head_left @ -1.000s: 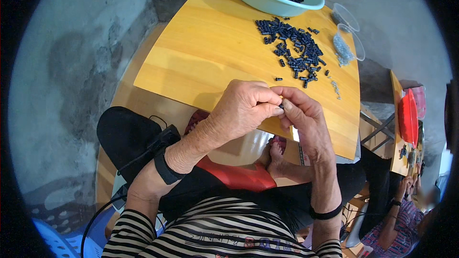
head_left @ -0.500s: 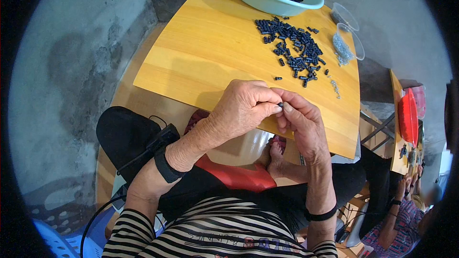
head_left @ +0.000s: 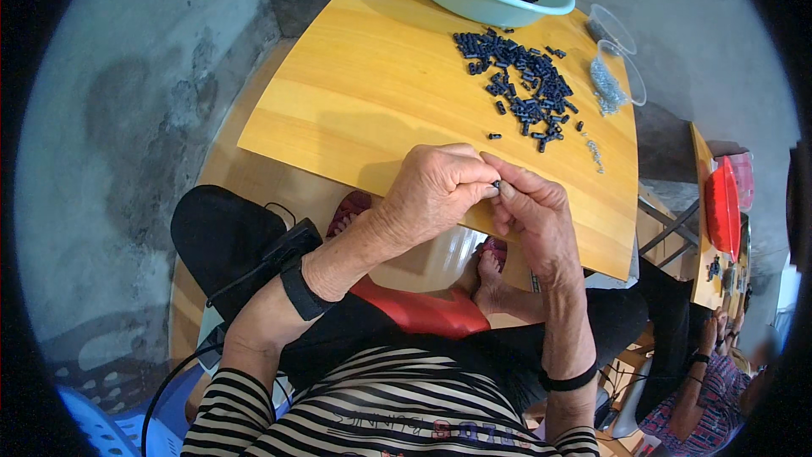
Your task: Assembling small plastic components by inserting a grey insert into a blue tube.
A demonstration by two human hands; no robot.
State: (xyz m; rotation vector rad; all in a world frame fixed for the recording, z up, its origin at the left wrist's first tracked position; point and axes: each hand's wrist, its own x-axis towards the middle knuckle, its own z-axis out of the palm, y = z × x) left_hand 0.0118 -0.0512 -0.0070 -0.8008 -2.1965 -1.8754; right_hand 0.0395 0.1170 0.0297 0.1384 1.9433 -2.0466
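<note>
My left hand (head_left: pixel 436 189) is closed in a pinch, with a small black piece (head_left: pixel 496 184) showing at its thumb and fingertips. From the other side my right hand (head_left: pixel 534 207) meets it, thumb and finger pinched together at the same spot. Whatever the right fingertips hold there is too small and covered to make out. Both hands are above the near edge of the yellow wooden table (head_left: pixel 338 93). Beyond them spreads a pile of short black cylindrical pieces (head_left: pixel 534 85), with one loose piece (head_left: pixel 495 135) nearest my hands.
A light green basin (head_left: pixel 474 4) full of black pieces stands at the far edge. To the right are a clear tub (head_left: pixel 609 76) of small shiny bits, another clear tub (head_left: pixel 611 27), and a line of spilled bits (head_left: pixel 595 152). At far right a co-worker (head_left: pixel 702 389) sits by another table (head_left: pixel 700 203).
The table and its pile have shifted very slightly in the picture. Both hands keep the same pinch, and the black piece between them looks slightly turned.
</note>
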